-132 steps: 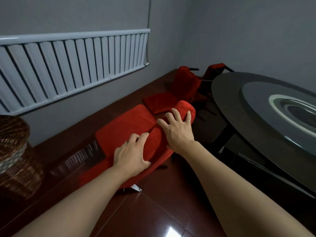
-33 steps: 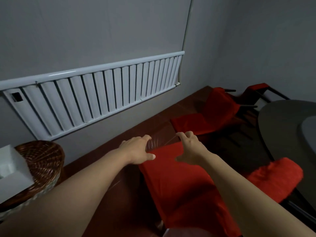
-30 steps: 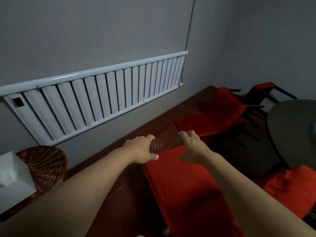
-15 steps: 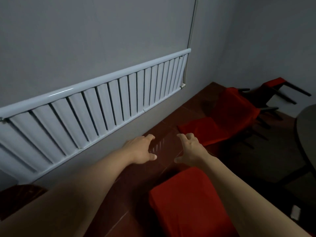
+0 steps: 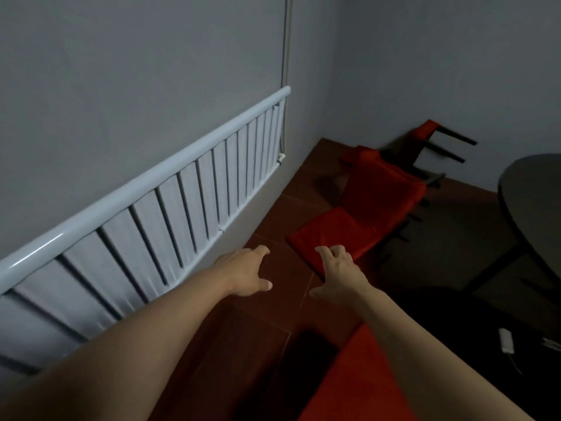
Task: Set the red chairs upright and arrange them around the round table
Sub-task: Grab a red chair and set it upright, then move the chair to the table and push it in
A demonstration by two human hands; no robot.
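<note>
Tipped red chair [image 5: 361, 220] just beyond right hand [image 5: 338, 273] fingertips

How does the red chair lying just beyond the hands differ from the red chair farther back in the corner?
The nearer tipped chair lies with its seat and back cushions facing up, open to view; the corner chair shows only a sliver of red. The nearer chair's legs are mostly hidden behind it; the corner chair's dark legs stick out sideways in the air. The nearer chair sits just ahead of the right hand; the corner one rests by the wall. Both are red and not upright.
</note>
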